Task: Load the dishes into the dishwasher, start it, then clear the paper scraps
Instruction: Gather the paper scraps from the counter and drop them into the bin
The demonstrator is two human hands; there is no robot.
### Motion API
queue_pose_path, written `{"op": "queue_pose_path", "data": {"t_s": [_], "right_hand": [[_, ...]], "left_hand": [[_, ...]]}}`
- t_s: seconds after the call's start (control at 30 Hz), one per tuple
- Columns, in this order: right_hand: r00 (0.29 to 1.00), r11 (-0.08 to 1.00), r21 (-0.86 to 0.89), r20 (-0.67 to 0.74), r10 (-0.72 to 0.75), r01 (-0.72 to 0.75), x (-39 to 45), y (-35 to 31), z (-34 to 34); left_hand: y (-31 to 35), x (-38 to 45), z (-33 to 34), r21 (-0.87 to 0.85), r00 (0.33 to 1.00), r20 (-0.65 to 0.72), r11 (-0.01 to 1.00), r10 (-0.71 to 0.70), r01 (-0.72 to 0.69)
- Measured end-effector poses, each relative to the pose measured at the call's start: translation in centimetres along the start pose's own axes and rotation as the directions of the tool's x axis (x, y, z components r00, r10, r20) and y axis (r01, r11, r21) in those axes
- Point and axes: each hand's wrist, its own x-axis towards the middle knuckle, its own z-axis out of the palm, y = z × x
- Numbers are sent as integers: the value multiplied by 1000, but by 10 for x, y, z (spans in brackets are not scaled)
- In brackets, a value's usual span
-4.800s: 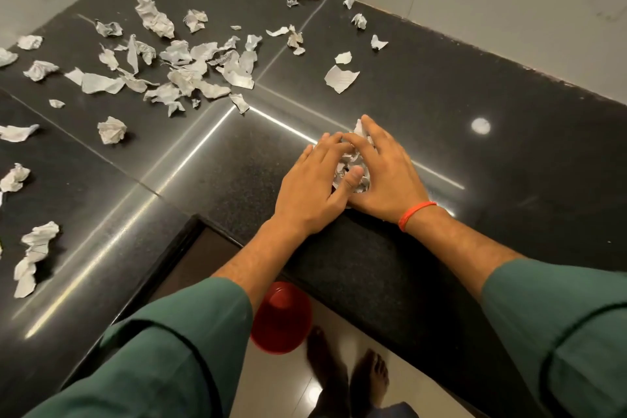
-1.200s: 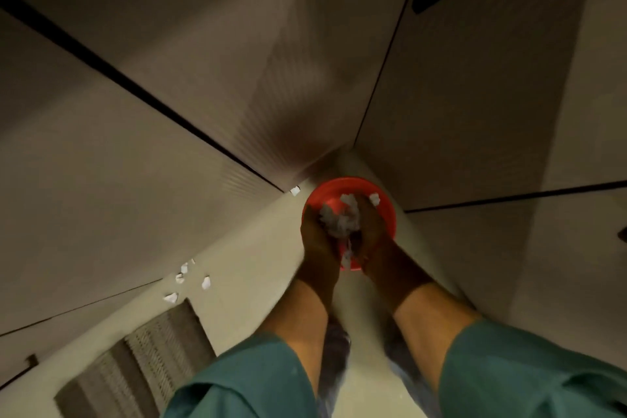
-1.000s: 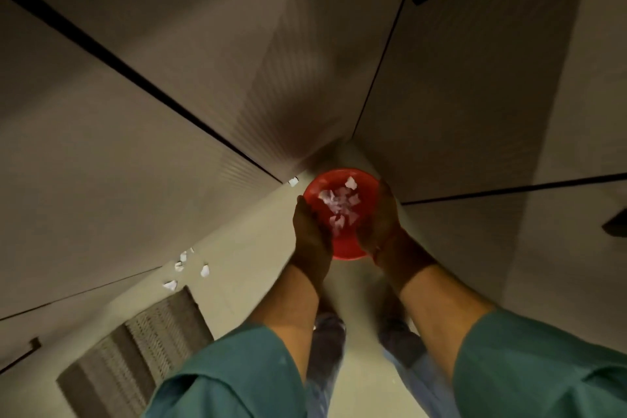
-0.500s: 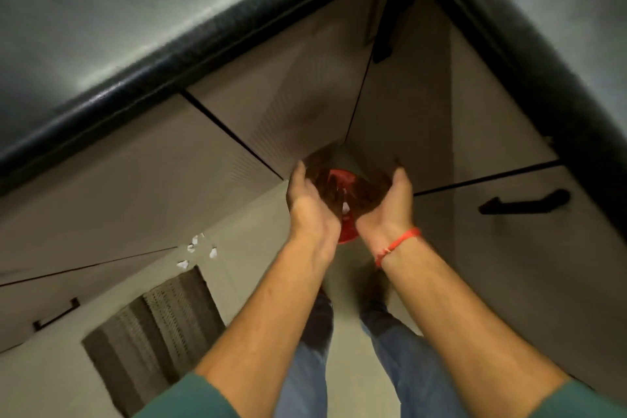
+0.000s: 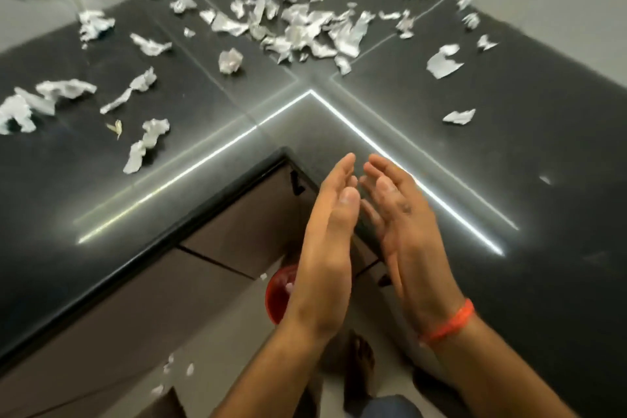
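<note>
Several torn and crumpled white paper scraps (image 5: 298,27) lie scattered over the far part of the black L-shaped countertop (image 5: 509,163). My left hand (image 5: 330,237) and my right hand (image 5: 403,227) are raised side by side over the counter's inner corner, palms facing each other, fingers straight and apart, holding nothing. An orange band sits on my right wrist. A red bin (image 5: 280,295) stands on the floor below, partly hidden behind my left hand, with a little paper visible inside.
Brown cabinet fronts (image 5: 237,234) run under the counter edge. A few paper bits (image 5: 176,370) lie on the pale floor, near a striped mat (image 5: 163,404) at the bottom edge. My bare foot (image 5: 359,360) shows below my hands. Grey walls back the counter.
I have risen from the red bin on the floor, where the paper dropped from my hands. My view is back over the countertop and both hands are up and empty.
</note>
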Motion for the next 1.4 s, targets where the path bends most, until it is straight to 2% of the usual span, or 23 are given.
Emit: {"op": "queue_pose_path", "data": {"t_s": [0.07,0.1,0.2,0.27,0.37,0.5,0.57,0.63,0.7,0.77,0.83,0.9,0.97,1.07,1.13,1.23,1.33,1.4], "right_hand": [[987,977,-175,-81,-137,122,23,-16,-33],[981,945,-301,-106,-164,126,36,-10,-47],[940,812,-579,-230,-252,76,75,-8,-106],[902,723,-691,-306,-305,10,105,-7,-144],[896,627,-778,-304,-325,-36,149,-9,-171],[937,558,-826,-131,-323,77,194,-8,-158],[959,557,-809,27,-283,187,202,-8,-149],[956,610,-743,147,-252,275,204,-6,-145],[919,606,-705,179,-350,368,212,-6,-151],[849,519,-743,125,-513,423,241,-9,-168],[845,502,-805,-1,-535,317,281,-15,-191],[891,535,-837,-150,-429,117,320,-23,-209],[928,493,-870,-171,-331,16,355,-28,-218],[963,315,-940,46,-266,131,386,-32,-213],[961,257,-936,195,-197,242,386,-32,-206],[927,322,-869,347,-141,375,347,-25,-191],[840,351,-767,524,-144,538,309,-19,-180],[814,368,-727,534,-227,580,316,-22,-182]], "left_hand": [[3,27,21,191,992,125,981,3,-27],[-8,42,20,330,994,114,943,1,-39],[-27,93,32,680,979,199,712,52,-176],[-39,127,40,785,959,282,575,0,-231],[-55,169,45,891,946,322,347,-26,-294],[-62,202,53,921,945,326,216,22,-323],[-61,218,57,919,942,334,208,37,-334],[-59,234,61,916,942,330,223,56,-334],[-59,248,64,917,945,317,230,75,-326],[-60,261,67,920,949,302,234,91,-315],[-60,272,67,920,950,292,239,114,-312],[-61,282,68,919,950,283,245,129,-307],[-62,289,70,918,948,288,242,132,-313],[-61,295,71,920,946,298,224,130,-321],[-60,299,72,920,946,301,223,118,-321],[-59,302,72,926,948,295,207,120,-314],[-61,306,72,933,946,299,171,123,-317],[-60,308,74,935,948,292,169,126,-311]]}}
